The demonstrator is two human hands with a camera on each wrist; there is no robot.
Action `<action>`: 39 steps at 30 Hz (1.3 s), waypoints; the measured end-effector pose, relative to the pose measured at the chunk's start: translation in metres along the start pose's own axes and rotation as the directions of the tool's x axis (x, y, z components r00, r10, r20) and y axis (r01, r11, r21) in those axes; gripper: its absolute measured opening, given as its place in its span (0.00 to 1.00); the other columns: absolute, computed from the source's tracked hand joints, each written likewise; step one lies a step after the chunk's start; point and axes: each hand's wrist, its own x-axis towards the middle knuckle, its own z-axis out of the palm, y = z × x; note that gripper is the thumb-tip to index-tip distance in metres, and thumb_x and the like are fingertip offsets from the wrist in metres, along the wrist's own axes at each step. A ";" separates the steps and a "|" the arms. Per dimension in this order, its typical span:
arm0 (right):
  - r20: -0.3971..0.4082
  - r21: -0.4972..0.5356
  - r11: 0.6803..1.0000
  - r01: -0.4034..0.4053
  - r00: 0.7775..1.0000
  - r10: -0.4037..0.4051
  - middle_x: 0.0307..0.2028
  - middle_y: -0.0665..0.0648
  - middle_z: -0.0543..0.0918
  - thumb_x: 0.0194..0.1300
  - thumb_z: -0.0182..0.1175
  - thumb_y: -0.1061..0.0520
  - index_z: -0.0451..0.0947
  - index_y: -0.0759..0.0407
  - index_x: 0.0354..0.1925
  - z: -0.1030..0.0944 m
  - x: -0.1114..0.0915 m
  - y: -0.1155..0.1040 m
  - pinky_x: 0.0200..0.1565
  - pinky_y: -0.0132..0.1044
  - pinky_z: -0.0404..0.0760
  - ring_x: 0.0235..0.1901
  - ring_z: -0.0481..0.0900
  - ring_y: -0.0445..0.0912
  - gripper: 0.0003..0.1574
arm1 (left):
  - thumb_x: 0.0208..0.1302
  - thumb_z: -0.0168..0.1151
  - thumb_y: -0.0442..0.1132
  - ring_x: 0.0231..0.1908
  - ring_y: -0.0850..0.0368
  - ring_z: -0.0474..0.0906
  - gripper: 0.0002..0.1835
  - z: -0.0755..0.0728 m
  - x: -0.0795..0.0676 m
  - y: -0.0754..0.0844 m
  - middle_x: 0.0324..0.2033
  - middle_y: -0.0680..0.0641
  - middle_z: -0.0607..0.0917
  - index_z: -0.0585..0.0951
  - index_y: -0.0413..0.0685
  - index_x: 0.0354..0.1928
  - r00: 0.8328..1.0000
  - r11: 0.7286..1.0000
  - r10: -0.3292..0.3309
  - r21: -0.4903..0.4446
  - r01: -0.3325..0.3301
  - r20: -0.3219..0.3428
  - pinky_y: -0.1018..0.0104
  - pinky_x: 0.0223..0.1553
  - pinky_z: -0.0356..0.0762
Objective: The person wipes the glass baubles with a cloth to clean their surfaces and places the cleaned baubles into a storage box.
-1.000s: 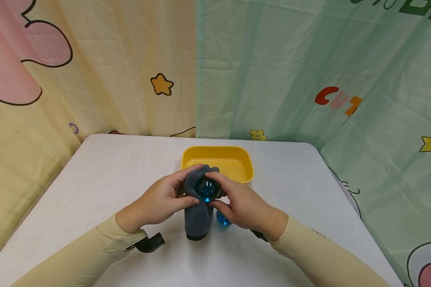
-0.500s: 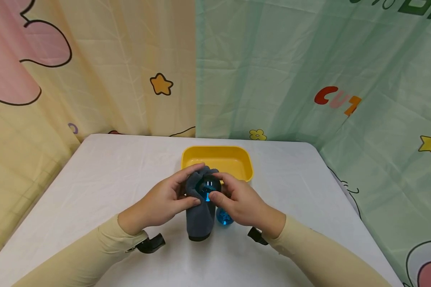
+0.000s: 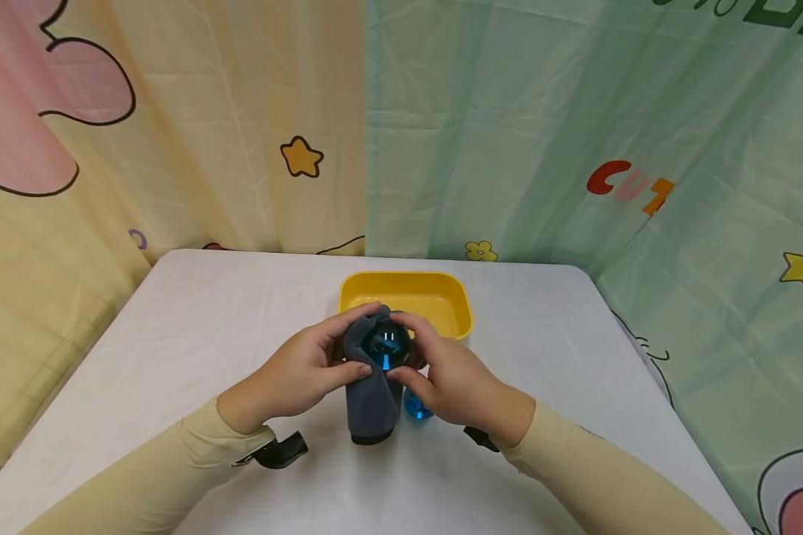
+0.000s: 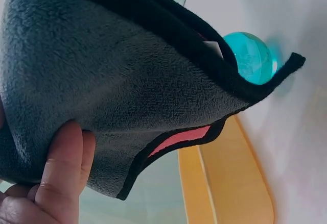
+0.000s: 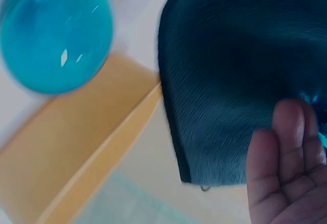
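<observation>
A clear blue ball [image 3: 386, 345] sits in a fold of a dark grey cleaning cloth [image 3: 372, 409] with black edging. My left hand [image 3: 291, 375] grips the cloth from the left, thumb in front and fingers behind. On the other side my right hand [image 3: 462, 383] holds the ball between thumb and fingers, the thumb at its lower edge. The cloth's lower end hangs down toward me. In the left wrist view, fingers [image 4: 64, 168] press against the plush cloth, and a pink strip shows at its border. Cloth hides most of the held ball in the right wrist view.
A second blue ball [image 3: 416, 406] rests on the white-covered table [image 3: 542, 334], just below my right hand. Behind the hands stands a yellow tray [image 3: 442, 301], partly covered by them in the head view. Printed curtains [image 3: 442, 148] surround the table's far side.
My right thumb went across the front of the held ball, then back to its lower edge, and the right fingers shifted around it. The left hand keeps its grip on the cloth.
</observation>
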 end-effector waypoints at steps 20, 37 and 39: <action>0.001 0.025 0.999 0.038 0.999 -0.038 0.49 0.57 0.87 0.74 0.66 0.58 0.50 0.53 0.78 0.002 -0.003 0.000 0.43 0.30 0.87 0.41 0.84 0.42 0.47 | 0.69 0.70 0.31 0.46 0.58 0.85 0.39 -0.001 -0.002 0.001 0.61 0.40 0.85 0.67 0.49 0.79 1.000 1.000 -0.013 0.027 0.013 -0.003 0.65 0.46 0.89; -0.018 0.145 0.989 -0.039 0.999 0.042 0.46 0.53 0.88 0.77 0.64 0.51 0.54 0.57 0.80 0.002 -0.005 -0.004 0.44 0.34 0.88 0.40 0.84 0.38 0.45 | 0.67 0.72 0.31 0.49 0.57 0.86 0.38 0.004 -0.002 0.002 0.63 0.39 0.82 0.69 0.48 0.77 1.000 1.000 -0.009 0.014 0.009 -0.026 0.65 0.49 0.89; -0.017 0.135 0.991 -0.021 1.000 0.024 0.46 0.54 0.88 0.76 0.66 0.53 0.50 0.56 0.81 0.003 -0.005 -0.004 0.44 0.34 0.88 0.41 0.84 0.38 0.48 | 0.67 0.72 0.31 0.48 0.57 0.85 0.38 0.003 -0.001 0.003 0.62 0.40 0.83 0.69 0.48 0.77 0.999 1.000 -0.007 0.030 0.008 -0.035 0.66 0.49 0.88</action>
